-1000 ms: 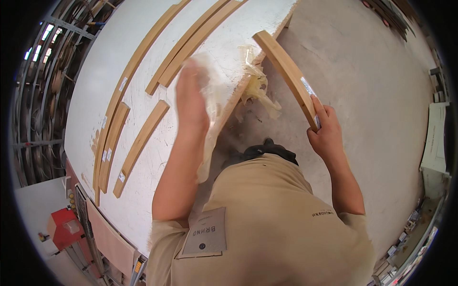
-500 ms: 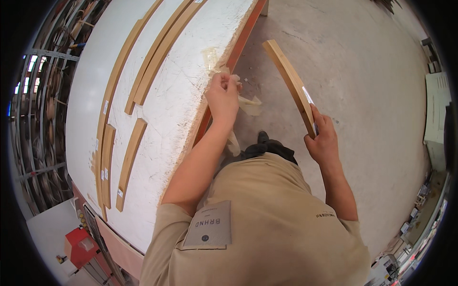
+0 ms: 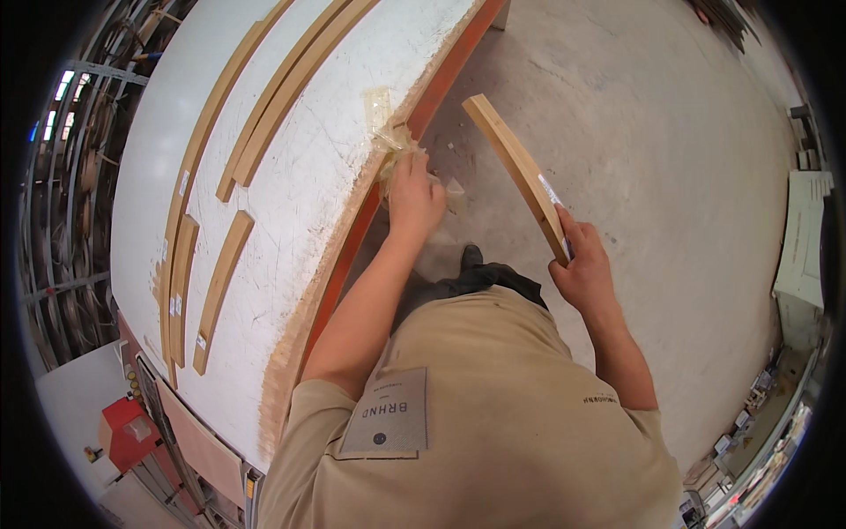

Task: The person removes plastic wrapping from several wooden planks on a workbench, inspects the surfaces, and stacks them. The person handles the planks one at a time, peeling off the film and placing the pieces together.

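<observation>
My right hand [image 3: 584, 267] grips the near end of a wooden strip [image 3: 511, 159], which slants up and leftward over the floor. A white label [image 3: 548, 189] is stuck on the strip near my fingers. At the edge of the white-topped table [image 3: 308, 176], my left hand [image 3: 416, 196] is closed on crumpled, yellowish translucent adhesive tape [image 3: 456, 196]. Its fingertips are partly hidden in the bunched tape. More tape [image 3: 377, 108] clings to the tabletop just beyond that hand.
Several wooden strips lie lengthwise on the table, among them a short one [image 3: 222, 291] and a long one [image 3: 207, 132]. Racks of dark curved pieces [image 3: 66, 212] stand at far left. A red machine [image 3: 132, 432] is at lower left, a pale cabinet [image 3: 804, 234] at right.
My left hand has turned and lowered against the table edge, and the tape that dangled from it is now bunched there. The wooden strip in my right hand has shifted slightly left.
</observation>
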A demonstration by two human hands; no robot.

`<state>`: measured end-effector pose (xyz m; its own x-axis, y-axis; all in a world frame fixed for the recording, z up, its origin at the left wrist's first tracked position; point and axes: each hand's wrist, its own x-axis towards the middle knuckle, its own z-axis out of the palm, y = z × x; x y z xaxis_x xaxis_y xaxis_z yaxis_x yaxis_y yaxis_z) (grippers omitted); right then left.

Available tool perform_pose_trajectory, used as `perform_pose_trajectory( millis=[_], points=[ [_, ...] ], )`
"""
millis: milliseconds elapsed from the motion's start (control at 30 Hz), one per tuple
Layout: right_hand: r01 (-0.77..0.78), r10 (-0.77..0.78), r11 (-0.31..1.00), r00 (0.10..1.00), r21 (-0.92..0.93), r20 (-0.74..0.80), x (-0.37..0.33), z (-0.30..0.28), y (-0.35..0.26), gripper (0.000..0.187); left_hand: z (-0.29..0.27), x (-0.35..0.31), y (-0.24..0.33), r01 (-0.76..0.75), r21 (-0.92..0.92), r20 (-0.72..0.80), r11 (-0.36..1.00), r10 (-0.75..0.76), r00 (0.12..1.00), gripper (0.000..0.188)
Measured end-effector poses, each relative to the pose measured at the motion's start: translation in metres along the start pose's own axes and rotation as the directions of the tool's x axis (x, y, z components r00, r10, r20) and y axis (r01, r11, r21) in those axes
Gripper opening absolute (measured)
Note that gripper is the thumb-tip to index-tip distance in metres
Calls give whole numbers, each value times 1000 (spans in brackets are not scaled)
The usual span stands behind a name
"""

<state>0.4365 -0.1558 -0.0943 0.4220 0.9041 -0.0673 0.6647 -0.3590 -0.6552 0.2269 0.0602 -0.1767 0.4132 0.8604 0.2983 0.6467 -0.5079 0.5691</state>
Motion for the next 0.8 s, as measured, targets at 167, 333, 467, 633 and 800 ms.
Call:
perform_pose_trajectory(
  millis=[167,333,467,633,800],
  points=[
    [-17,17,1000,1000,0,26,4,0,-2,84,-11,11,1,64,-65,42,996,-61,997,34],
    [9,-9,1000,999,3,43,7,-1,-2,83,-22,10,2,31,-40,92,999,-27,995,26],
    [6,-7,1000,999,20,53,11,2,-3,83,-52,18,22,175,-71,209,982,-157,965,25],
    [39,-41,999,996,28,85,18,1,-8,84,-81,9,39,341,-45,191,939,-327,926,25],
    [85,-104,986,986,146,127,30,-3,-25,80,-122,-22,35,403,-286,14,869,-417,909,21]
  ],
)
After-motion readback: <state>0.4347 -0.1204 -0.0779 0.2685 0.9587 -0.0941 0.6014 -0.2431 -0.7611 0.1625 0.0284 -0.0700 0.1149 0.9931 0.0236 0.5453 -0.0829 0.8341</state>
